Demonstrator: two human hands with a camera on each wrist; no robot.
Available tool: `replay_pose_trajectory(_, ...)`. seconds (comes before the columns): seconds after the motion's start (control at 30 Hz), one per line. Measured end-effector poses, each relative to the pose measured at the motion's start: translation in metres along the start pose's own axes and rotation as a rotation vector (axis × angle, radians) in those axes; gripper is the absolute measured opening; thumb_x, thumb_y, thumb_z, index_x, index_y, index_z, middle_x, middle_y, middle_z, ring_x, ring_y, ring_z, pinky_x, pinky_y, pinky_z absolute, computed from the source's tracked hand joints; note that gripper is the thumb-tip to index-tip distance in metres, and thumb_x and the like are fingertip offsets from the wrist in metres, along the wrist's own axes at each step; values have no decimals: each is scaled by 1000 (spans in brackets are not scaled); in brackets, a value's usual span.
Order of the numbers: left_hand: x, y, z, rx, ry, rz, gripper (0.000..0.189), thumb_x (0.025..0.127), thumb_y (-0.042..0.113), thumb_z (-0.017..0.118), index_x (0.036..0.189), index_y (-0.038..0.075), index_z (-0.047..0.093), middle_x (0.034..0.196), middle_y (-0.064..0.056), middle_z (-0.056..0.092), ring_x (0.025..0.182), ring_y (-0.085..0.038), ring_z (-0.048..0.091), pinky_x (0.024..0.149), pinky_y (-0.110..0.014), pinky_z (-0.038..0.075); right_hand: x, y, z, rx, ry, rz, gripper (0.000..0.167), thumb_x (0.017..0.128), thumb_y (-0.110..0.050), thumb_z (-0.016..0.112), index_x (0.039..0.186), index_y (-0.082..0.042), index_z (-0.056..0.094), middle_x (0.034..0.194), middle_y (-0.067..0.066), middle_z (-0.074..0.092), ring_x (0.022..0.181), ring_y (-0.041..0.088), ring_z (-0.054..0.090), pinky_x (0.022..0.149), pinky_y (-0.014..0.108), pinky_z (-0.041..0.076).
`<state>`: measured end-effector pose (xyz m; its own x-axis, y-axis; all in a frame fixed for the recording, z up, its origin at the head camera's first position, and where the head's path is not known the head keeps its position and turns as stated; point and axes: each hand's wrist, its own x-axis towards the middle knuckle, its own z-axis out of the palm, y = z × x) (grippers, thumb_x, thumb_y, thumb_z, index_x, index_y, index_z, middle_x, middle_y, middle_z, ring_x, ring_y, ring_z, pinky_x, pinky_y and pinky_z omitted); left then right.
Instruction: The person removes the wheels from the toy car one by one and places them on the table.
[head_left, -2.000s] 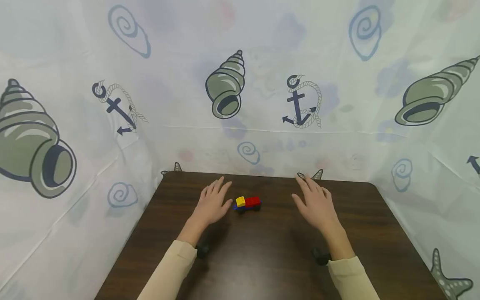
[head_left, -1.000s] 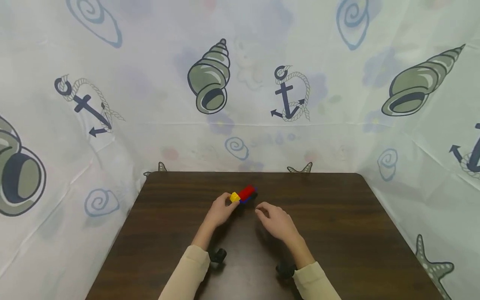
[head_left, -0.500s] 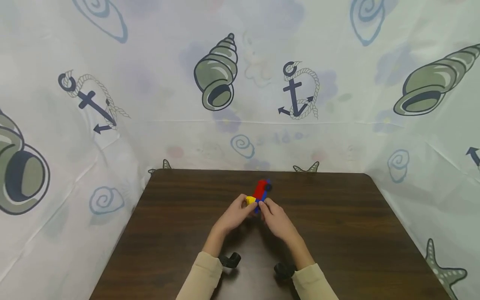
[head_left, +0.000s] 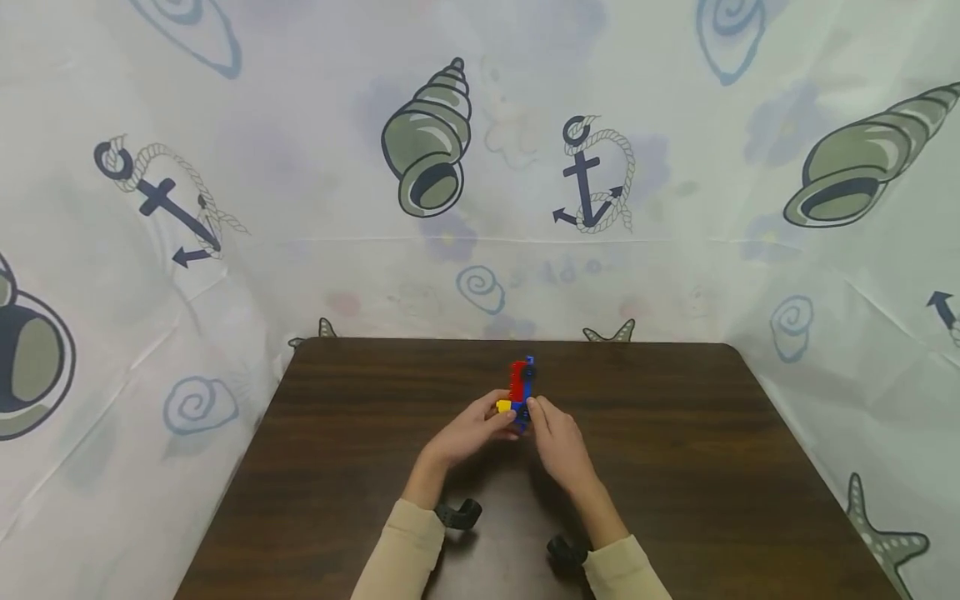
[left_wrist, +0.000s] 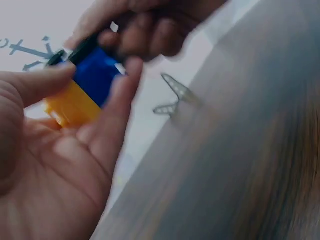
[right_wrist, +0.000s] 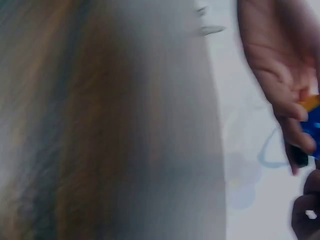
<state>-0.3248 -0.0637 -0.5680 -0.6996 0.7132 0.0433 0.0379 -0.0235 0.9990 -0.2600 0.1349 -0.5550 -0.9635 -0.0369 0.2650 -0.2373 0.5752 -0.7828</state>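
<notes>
A small toy truck (head_left: 517, 382) with a yellow cab, red back, blue base and black wheels is held up on its end above the table. My left hand (head_left: 468, 433) grips it around the yellow cab, thumb on one side and fingers on the other. At the truck's near end, my right hand (head_left: 561, 446) pinches a black wheel. The left wrist view shows the right hand's curled fingers (left_wrist: 145, 35) at that wheel, beside the blue base (left_wrist: 95, 75). In the right wrist view the truck (right_wrist: 312, 127) is mostly cut off at the edge.
The dark wooden table (head_left: 337, 442) lies under both hands. A white cloth (head_left: 315, 275) printed with shells and anchors hangs around its back and sides. Black wrist devices (head_left: 461, 515) sit beside both sleeve cuffs.
The truck was lying on the table between open hands. The left hand took it by the cab and lifted it, turning it on end. The right hand came in and took hold of a wheel.
</notes>
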Motion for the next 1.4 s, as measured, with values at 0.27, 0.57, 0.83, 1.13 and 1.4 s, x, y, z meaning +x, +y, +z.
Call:
replay_pose_trajectory(0.27,-1,4,5,91,48,47,47,113,25,59,155,9,46,128,-16,68,107,-24,73,103,-36,60,-7,-5,2,-366,208,-218,34,114,-22,55,81,-15,49,62,-11,39,52,3,31,48,23,27)
replay_pose_trajectory(0.57,3,10,3,172,98,76,47,112,31,61,154,13,47,131,-13,66,119,-35,70,107,-45,57,-3,-9,9,162,180,56,48,117,-41,45,87,-5,57,72,-1,43,61,10,38,57,24,31)
replay_pose_trajectory(0.83,5,15,0,316,207,79,43,108,29,68,143,18,48,130,-8,65,120,-26,69,104,-48,57,11,-8,13,257,-8,272,53,113,-51,47,87,-7,59,66,1,48,56,15,41,52,27,32)
replay_pose_trajectory(1.13,17,17,0,306,210,82,34,110,28,59,137,16,43,125,-12,59,106,-26,62,93,-43,56,31,-17,8,1,-39,312,41,107,-37,49,74,-13,52,63,-1,44,56,16,36,51,30,29)
replay_pose_trajectory(1.4,35,3,-6,182,227,44,49,111,52,54,142,15,61,117,-10,66,100,-32,63,89,-44,57,41,-21,8,-84,-103,306,47,105,-40,49,67,-13,53,57,-1,44,51,16,35,46,29,28)
